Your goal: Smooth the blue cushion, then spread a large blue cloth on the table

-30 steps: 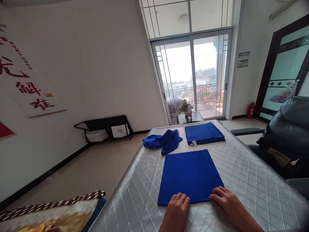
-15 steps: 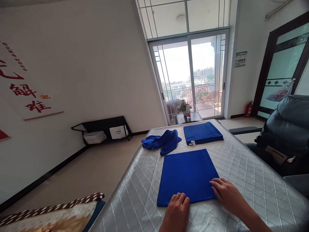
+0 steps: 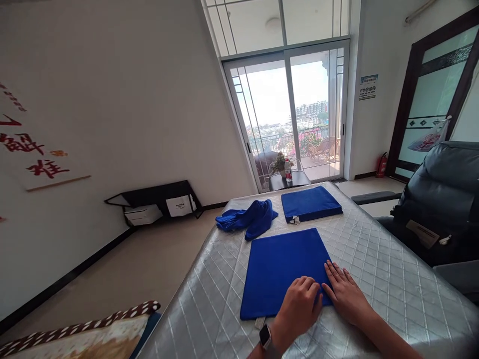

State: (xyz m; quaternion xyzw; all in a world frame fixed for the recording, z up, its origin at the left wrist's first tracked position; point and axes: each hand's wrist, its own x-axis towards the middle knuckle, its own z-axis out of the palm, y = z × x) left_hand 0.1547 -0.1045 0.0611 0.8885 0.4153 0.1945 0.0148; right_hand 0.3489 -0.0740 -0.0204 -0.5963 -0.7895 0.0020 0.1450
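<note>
A square of blue cloth [image 3: 282, 264] lies flat and smooth on the table's silver quilted cover [image 3: 209, 289]. My left hand [image 3: 303, 301], with a watch on its wrist, rests over the cloth's lower right part. Its fingers are curled together, and whatever may be between them is hidden. Beside it, my right hand [image 3: 348, 294] lies flat along the cloth's right edge, fingers stretched out. A small white tag [image 3: 260, 322] sticks out under the near edge. Farther back are a neat stack of folded blue cloths [image 3: 311, 202] and a crumpled blue cloth [image 3: 249, 219].
A dark armchair [image 3: 445, 189] stands close on the right. Past the far end of the cover, a small table [image 3: 299, 179] holds a bottle [image 3: 288, 170] and a potted plant [image 3: 279, 163]. A patterned blanket [image 3: 93, 334] is at lower left.
My left hand has moved right from the near edge to the cloth's lower right part. My right hand has shifted slightly and flattened. The view has turned a little.
</note>
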